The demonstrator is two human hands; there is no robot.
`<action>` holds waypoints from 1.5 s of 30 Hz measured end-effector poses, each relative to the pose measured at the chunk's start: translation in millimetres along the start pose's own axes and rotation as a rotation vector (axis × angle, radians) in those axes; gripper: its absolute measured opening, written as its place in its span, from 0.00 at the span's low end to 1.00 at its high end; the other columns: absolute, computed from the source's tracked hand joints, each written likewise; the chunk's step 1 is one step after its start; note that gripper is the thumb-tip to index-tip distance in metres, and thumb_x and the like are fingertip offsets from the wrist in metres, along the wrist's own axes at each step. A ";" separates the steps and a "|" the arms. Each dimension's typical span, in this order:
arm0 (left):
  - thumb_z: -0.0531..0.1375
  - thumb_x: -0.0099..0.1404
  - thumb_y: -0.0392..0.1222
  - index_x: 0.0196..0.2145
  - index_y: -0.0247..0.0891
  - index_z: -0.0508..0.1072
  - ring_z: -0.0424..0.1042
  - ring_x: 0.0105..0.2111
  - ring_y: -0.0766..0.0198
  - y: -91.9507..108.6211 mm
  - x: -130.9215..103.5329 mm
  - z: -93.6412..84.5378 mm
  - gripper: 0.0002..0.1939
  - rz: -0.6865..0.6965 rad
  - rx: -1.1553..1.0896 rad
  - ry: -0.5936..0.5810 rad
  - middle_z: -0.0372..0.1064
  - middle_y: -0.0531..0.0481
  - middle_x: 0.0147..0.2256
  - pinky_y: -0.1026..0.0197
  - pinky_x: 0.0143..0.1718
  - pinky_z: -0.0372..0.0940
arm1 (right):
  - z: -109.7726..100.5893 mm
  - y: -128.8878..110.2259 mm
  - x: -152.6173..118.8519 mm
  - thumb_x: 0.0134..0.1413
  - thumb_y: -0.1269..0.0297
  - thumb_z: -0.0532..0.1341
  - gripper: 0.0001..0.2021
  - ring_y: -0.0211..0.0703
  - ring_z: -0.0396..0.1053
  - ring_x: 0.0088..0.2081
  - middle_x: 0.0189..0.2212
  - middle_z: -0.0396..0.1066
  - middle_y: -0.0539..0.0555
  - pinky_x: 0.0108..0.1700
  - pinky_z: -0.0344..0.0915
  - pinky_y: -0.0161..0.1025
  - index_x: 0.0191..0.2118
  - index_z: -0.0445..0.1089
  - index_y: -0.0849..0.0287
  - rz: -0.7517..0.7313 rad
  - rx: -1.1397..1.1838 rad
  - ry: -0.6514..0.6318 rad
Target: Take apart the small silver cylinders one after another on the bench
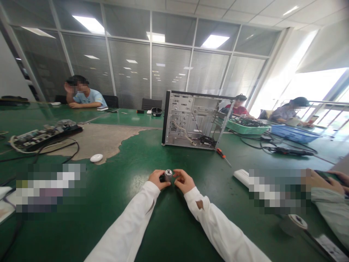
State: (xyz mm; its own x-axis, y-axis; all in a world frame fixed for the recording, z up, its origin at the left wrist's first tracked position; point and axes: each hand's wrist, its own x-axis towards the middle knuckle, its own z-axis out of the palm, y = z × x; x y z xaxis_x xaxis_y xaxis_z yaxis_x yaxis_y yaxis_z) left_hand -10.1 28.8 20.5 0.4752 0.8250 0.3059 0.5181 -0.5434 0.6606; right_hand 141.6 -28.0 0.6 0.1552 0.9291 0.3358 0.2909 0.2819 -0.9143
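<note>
A small silver cylinder (168,174) with a dark mark on its round top stands upright on the green table; I cannot make out its exact kind. My left hand (158,179) grips it from the left, with the fingers behind and the thumb in front. Close to its right side is my right hand (185,181), fingers bent and thumb apart, holding nothing. Part of the cylinder's left side is hidden by my left hand.
Beyond my hands stands an opened computer case (191,122), with a screwdriver (223,156) beside it. A white oval object (96,158) and a power strip with cables (46,134) lie left. Right are baskets (296,133), a similar cylinder (294,223) and another person's hands (327,182).
</note>
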 end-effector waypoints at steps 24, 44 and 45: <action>0.64 0.39 0.39 0.36 0.36 0.68 0.67 0.35 0.58 -1.8 -2.6 0.5 0.22 0.031 -0.288 -0.052 0.68 0.47 0.32 0.57 0.39 0.59 | 2.6 -35.6 -10.7 0.34 0.73 0.57 0.25 0.44 0.61 0.40 0.42 0.61 0.56 0.27 0.62 0.34 0.45 0.57 0.55 -0.263 -0.218 -0.055; 0.62 0.43 0.51 0.40 0.33 0.62 0.68 0.23 0.64 -6.6 1.1 2.9 0.29 -0.191 -0.922 -0.255 0.68 0.51 0.22 0.62 0.29 0.59 | 3.7 -5.6 -4.2 0.23 0.66 0.67 0.34 0.46 0.60 0.43 0.43 0.59 0.56 0.30 0.62 0.37 0.44 0.55 0.53 0.103 0.302 -0.120; 0.62 0.43 0.51 0.40 0.33 0.62 0.68 0.22 0.64 -7.6 1.6 4.4 0.29 -0.200 -0.934 -0.249 0.68 0.51 0.22 0.61 0.29 0.59 | 4.2 -5.6 -4.7 0.23 0.66 0.67 0.35 0.45 0.60 0.43 0.43 0.59 0.56 0.30 0.62 0.36 0.45 0.54 0.54 0.109 0.298 -0.129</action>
State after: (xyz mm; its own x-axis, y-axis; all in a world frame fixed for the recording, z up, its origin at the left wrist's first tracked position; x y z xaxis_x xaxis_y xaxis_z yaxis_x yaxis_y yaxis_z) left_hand -10.1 33.5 13.0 0.6317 0.7738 0.0468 -0.1133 0.0324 0.9930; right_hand 135.2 -32.9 3.2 0.0439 0.9748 0.2186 -0.0127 0.2193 -0.9756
